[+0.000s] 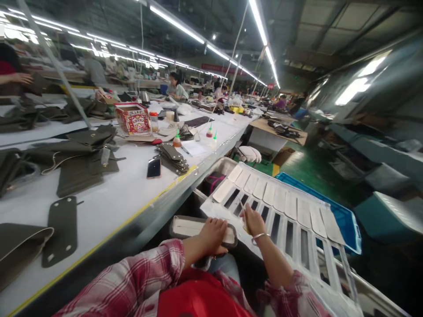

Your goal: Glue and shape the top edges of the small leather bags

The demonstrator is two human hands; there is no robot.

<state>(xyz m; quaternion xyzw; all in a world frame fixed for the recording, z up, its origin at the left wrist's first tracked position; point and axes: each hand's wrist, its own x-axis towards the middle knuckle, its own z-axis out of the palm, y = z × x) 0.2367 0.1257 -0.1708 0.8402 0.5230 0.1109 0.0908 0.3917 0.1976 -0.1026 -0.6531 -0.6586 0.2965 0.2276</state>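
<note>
Two hands busy. L hand presses flat on padded strip, fingers spread, not clamped. R hand, just right of it, pinches thin brush over slotted rack. Judgement: keep strip pinned, strokes light & even.

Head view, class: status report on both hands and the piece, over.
Left hand flat on the pale-faced leather piece. Right hand pinching a thin brush over the slotted white rack. Nothing between them.
</note>
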